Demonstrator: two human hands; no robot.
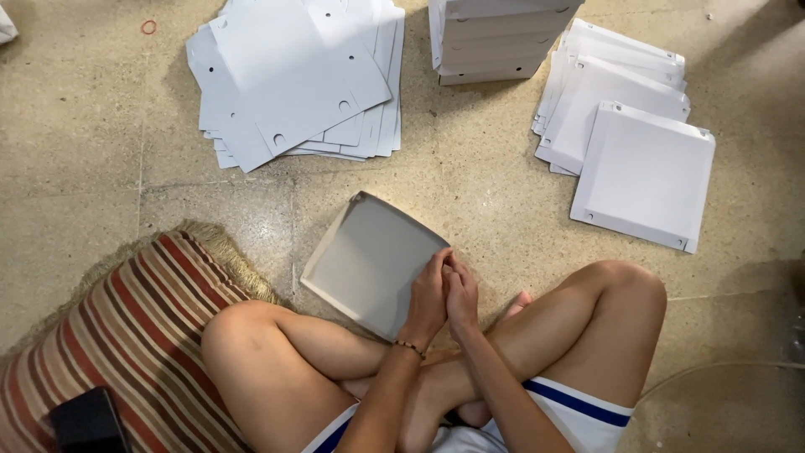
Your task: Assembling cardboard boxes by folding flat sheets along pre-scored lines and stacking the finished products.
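White cardboard is lying everywhere on the speckled stone floor (84, 168), and one folded white box tray (365, 260) is sitting tilted just ahead of the person's crossed legs, its shallow inside facing up. Both hands are pressing together on the tray's near right corner: the left hand (428, 298), wearing a thin beaded bracelet (409, 346) at the wrist, is gripping the edge with fingers curled over it, while the right hand (462, 292) is lying tight against it, fingers bent onto the same corner. The two hands are touching each other, closed on the cardboard. A loose pile of flat punched sheets (293, 75) is spreading out at the top left, well apart from the tray. A neat stack of finished boxes (495, 38) is standing at the top centre, and just beside it to the right several folded trays (637, 172) are lying overlapped, face down. A striped cushion (134, 327) with a fringed edge is lying at the person's left, touching the knee, with a dark phone (88, 419) resting on it. A small red rubber band (148, 27) is lying near the top left corner.
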